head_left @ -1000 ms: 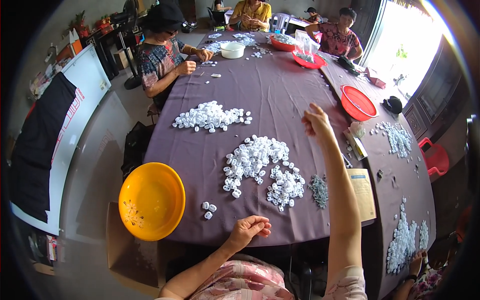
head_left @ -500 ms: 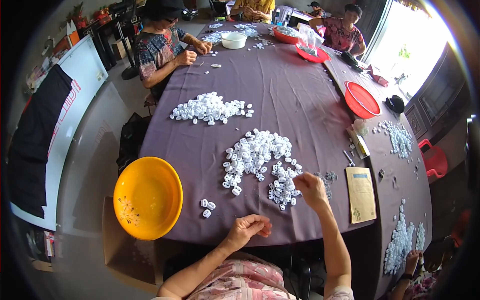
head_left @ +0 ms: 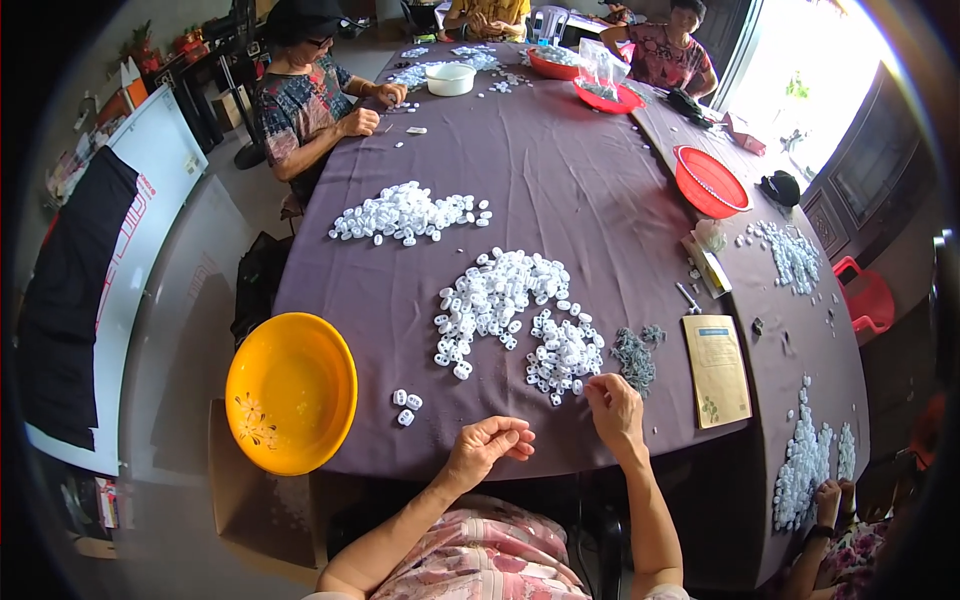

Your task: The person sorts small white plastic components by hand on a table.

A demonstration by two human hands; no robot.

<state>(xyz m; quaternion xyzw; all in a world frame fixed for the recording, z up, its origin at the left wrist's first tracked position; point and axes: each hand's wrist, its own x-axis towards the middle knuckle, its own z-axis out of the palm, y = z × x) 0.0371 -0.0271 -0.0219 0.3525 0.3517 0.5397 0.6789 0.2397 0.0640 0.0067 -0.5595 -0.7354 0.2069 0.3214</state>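
Small white oval plastic pieces with two holes each lie in a curved heap (head_left: 500, 290), with a smaller heap (head_left: 562, 350) at its right. My right hand (head_left: 615, 410) is just at the near edge of the smaller heap, thumb and fingertips pinched together. Over the table's near edge, my left hand (head_left: 488, 448) has its fingers curled against the thumb. Whatever either hand holds is too small or hidden to make out. Beside my right hand sits a tangled pile of small grey pieces (head_left: 635, 358). Three loose white pieces (head_left: 406, 404) lie farther left.
A yellow basin (head_left: 292, 395) stands at the left edge, above a cardboard box (head_left: 245, 500). Another white heap (head_left: 405, 213) lies beyond. At right are a brown envelope (head_left: 717, 370) and a red basket (head_left: 710, 182). Other people (head_left: 300, 100) sit around the purple-covered table (head_left: 560, 180).
My right hand has come down and nearer to me from beside the smaller white heap, uncovering the grey pile. My left hand stays near the table edge. The view has shifted slightly.
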